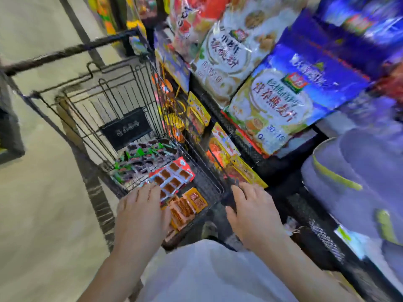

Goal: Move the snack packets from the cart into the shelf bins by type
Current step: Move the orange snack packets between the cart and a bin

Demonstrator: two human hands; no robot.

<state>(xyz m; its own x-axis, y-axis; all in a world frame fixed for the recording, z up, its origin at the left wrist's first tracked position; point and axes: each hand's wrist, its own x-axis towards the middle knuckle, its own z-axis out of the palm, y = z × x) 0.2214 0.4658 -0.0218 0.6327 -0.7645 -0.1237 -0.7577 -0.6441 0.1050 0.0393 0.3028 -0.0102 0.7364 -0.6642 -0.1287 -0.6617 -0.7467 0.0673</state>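
A black wire cart stands beside the shelf. In its bottom lie a red sheet of brown snack squares, orange packets and dark green-tipped packets. My left hand is over the cart's near edge, fingers straight, reaching onto the red sheet and the orange packets; whether it holds any is hidden. My right hand hangs near the cart's right rim with loosely bent fingers, holding nothing that I can see. Yellow and orange packets fill the shelf bins to the right.
Large white and blue bags lean on the upper shelf. Grey bundles with green stripes sit lower right. The cart handle runs across the upper left. Pale floor lies to the left. The frame is motion-blurred.
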